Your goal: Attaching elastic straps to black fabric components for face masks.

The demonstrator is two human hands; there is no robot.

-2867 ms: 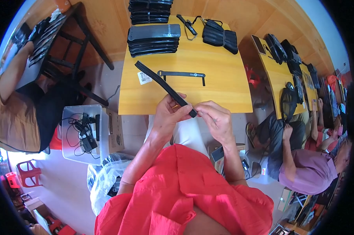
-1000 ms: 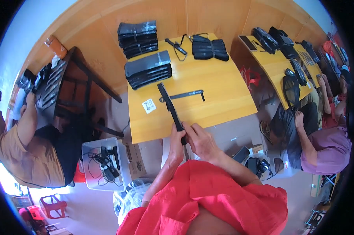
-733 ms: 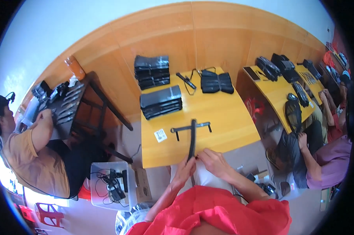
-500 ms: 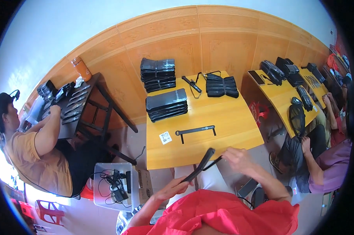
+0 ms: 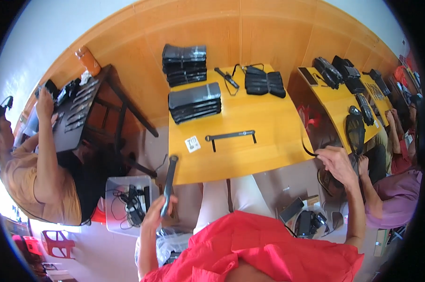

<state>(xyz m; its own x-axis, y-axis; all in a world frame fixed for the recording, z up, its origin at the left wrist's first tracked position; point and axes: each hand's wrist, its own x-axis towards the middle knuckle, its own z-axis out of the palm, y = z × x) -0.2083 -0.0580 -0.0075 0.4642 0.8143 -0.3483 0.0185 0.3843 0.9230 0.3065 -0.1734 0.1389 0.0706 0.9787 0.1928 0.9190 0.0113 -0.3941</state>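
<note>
My left hand is closed round the lower end of a slim black bar with a rounded tip, held upright off the table's near left corner. At the near right corner, my right hand pinches a thin black strap that curves up from the fingers. On the yellow table in front lies a similar black bar with two short straps hanging from it. Beside it is a white printed label.
Stacks of black pouches fill the table's far left, with a bundle of black pouches at the far right. A clear bin of cables stands on the floor at left. People sit at tables on both sides.
My hands have moved apart, the left with the bar to the left and the right with the strap to the right. The strap and bar, close together before, are now well separated.
</note>
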